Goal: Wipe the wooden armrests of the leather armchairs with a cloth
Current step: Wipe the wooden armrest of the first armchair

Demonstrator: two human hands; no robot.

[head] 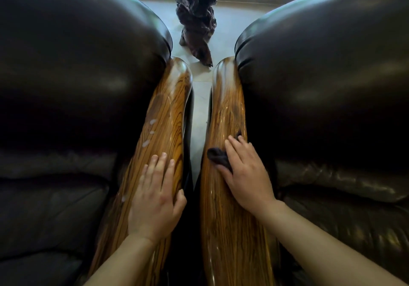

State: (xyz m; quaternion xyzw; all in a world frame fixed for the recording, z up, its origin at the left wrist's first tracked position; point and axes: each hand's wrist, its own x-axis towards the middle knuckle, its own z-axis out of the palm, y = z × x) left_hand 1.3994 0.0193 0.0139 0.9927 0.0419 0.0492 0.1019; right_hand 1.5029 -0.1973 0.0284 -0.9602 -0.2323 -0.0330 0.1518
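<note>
Two glossy striped wooden armrests run side by side away from me: the left armrest [170, 110] and the right armrest [228, 108]. My left hand [155, 197] lies flat on the left armrest, fingers spread, holding nothing. My right hand [245, 172] presses a small dark cloth [218, 156] onto the right armrest; the cloth sticks out by my thumb and past my fingertips. Whitish smears [149, 133] mark the left armrest ahead of my left hand.
A dark leather armchair [77, 75] fills the left side and another [327, 82] the right. Between the armrests is a narrow gap down to a pale tiled floor [225, 26]. A dark gnarled wooden sculpture [194, 17] stands on the floor beyond the armrest ends.
</note>
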